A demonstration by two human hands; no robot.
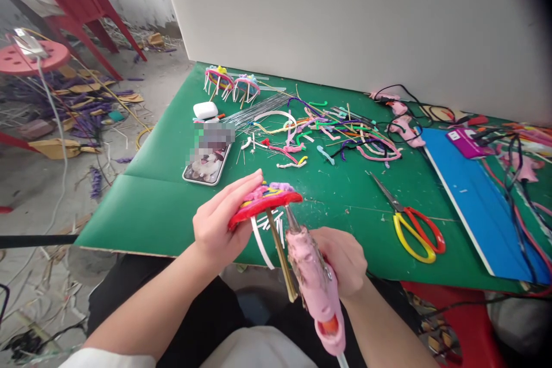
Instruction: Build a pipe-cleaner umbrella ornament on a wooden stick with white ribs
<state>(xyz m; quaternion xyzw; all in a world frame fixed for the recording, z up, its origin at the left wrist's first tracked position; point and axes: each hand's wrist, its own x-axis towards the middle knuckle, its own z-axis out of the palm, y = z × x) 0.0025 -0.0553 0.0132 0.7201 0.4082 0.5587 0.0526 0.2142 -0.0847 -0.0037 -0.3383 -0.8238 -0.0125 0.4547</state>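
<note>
While gripped at left edge by left hand, red-rimmed craft piece with down-slanting stem; glue gun clasped in right hand, with nozzle just under right edge.

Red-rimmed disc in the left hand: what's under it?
A golden stem and a white strip hang beneath the red-rimmed disc; the pink glue gun points at its right edge. The underside itself faces away, and the left hand covers part of the disc.
</note>
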